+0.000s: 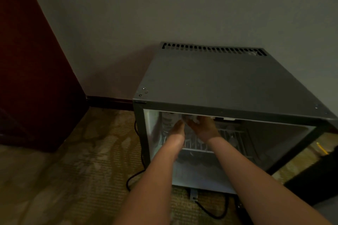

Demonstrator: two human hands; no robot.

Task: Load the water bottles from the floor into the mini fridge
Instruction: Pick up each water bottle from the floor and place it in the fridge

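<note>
- While both forearms reached into the open mini fridge [219,82], the right hand [204,129] had its fingers curled round a pale, blurred water bottle [192,118] just under the fridge's top edge.
- The left hand [177,127] lay close beside the right, fingertips at the same bottle; whether it gripped could not be told.
- Just left of the left hand, a second bottle [167,121] stood against the inner side wall.
- Below both hands ran a wire shelf [230,139].
- Beneath the left forearm, a black cord [130,179] lay on the patterned carpet [73,170].
</note>
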